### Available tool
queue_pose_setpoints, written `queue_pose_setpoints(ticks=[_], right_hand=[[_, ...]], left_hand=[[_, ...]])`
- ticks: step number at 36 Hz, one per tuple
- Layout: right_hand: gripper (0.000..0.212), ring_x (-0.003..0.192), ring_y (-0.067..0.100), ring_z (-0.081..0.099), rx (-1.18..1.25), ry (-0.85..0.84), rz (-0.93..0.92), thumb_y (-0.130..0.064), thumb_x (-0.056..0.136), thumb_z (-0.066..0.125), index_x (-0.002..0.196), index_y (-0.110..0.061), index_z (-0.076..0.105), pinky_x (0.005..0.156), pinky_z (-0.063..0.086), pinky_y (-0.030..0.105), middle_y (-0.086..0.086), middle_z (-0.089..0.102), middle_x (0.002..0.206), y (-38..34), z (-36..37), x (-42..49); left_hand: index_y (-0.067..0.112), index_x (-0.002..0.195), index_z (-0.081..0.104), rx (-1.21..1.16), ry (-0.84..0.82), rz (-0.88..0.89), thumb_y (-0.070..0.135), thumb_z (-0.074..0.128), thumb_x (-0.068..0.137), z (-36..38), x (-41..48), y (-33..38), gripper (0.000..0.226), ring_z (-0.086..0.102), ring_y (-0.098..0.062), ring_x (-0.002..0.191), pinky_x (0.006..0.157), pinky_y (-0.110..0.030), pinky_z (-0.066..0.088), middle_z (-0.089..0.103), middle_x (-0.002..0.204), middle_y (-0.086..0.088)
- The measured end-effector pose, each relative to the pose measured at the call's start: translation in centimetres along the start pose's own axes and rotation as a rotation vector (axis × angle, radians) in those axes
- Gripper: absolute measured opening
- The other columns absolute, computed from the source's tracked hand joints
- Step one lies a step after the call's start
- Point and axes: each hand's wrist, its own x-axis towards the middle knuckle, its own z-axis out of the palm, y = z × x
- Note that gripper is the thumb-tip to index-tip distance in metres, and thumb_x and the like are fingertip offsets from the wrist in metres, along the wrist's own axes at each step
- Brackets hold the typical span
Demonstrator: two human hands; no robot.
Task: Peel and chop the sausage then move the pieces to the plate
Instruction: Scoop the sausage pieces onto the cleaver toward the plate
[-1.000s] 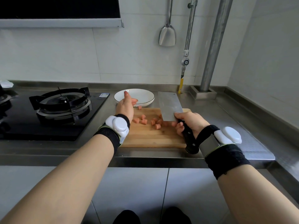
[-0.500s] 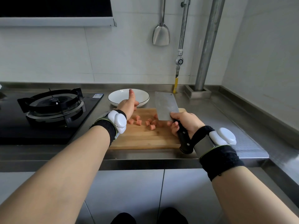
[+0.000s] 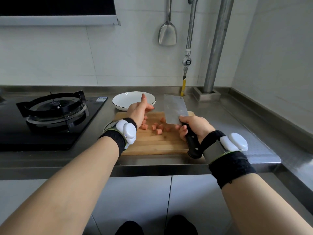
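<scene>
Sausage pieces (image 3: pixel 156 128), pink, short stubby cylinders, lie scattered on the far half of the wooden cutting board (image 3: pixel 152 145); some hide behind your left hand and the blade, so no exact count. Board is pale wood with a straight grain, rectangular, lying flat on the steel counter (image 3: pixel 237 126).

Your right hand (image 3: pixel 194 128) is clenched around the black riveted handle of the cleaver (image 3: pixel 175 110), at the board's right side; wide dull-grey rectangular blade raised, flat face towards you, over the board's far right corner.

Your left hand (image 3: pixel 138 111) hovers over the board's far left edge, thumb up, fingers curled loosely; whether it grips a piece you cannot tell, the palm faces away.

Plate (image 3: pixel 123 99), white, round, shallow with a dark rim, sits just behind the board, partly covered by the left hand.

Gas burner (image 3: pixel 52 107), black, glossy glass top, left of the board. Metal spatula (image 3: pixel 167 33) hangs on the tiled wall behind the board.
</scene>
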Motion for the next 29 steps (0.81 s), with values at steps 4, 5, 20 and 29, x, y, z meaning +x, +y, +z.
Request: queue_pose_setpoints(ticks=[4, 5, 20, 29], right_hand=[[0.014, 0.04, 0.009, 0.045, -0.057, 0.043, -0.018, -0.014, 0.102, 0.052, 0.104, 0.0, 0.055, 0.035, 0.039, 0.018, 0.014, 0.06, 0.061, 0.0, 0.3, -0.5], [0.015, 0.04, 0.009, 0.046, -0.072, 0.055, -0.017, -0.015, 0.103, 0.051, 0.102, -0.001, 0.054, 0.035, 0.04, 0.018, 0.014, 0.061, 0.062, 0.0, 0.3, -0.7], [0.019, 0.041, 0.013, 0.045, -0.246, 0.144, 0.06, -0.003, 0.1, 0.037, 0.092, 0.004, 0.053, 0.038, 0.04, 0.017, 0.019, 0.058, 0.066, -0.6, -1.7, -3.8], [0.011, 0.045, 0.017, 0.051, -0.392, 0.119, 0.05, -0.002, 0.101, 0.04, 0.096, 0.0, 0.05, 0.042, 0.045, 0.023, 0.021, 0.063, 0.064, -0.5, -1.9, -4.8]], left_hand=[[0.022, 0.104, 0.073, 0.146, -0.062, 0.091, 0.075, 0.029, 0.088, 0.0, -0.2, -0.4, 0.071, 0.052, -0.019, 0.064, 0.053, -0.03, 0.051, 0.068, 0.107, -0.003], [0.023, 0.104, 0.073, 0.17, -0.083, 0.103, 0.079, 0.031, 0.082, 0.0, -0.5, -0.4, 0.073, 0.052, -0.02, 0.062, 0.055, -0.032, 0.052, 0.069, 0.106, -0.006], [-0.004, 0.104, 0.068, 0.074, -0.341, 0.05, 0.064, 0.033, 0.095, 1.1, -1.7, 0.1, 0.077, 0.061, -0.028, 0.068, 0.062, -0.034, 0.045, 0.07, 0.092, -0.02], [-0.004, 0.1, 0.072, -0.009, -0.226, 0.055, 0.055, 0.03, 0.1, 0.4, -2.7, 0.6, 0.073, 0.069, -0.025, 0.082, 0.078, -0.036, 0.054, 0.072, 0.097, -0.021]])
